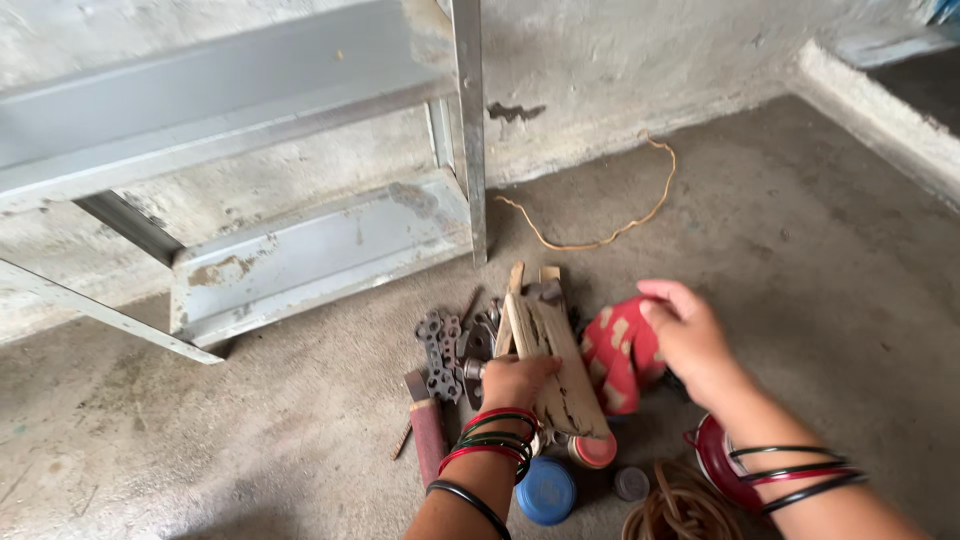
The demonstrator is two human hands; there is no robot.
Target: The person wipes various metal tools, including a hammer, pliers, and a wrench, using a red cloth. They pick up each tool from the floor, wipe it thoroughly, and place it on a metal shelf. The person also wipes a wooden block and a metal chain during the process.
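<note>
Seen from your head camera: your left hand [515, 380] clasped one weathered wooden piece [556, 368] above a heap of tools on the concrete floor [820, 270], while your right hand [690, 340] pinched one red patterned cloth [618, 355] just beside it. Two metal wrenches [438, 352] lay near, with one blue lid [546, 491], one coiled brown rope [682, 510] and one loose cord [610, 232] by the grey metal rack [320, 250].
</note>
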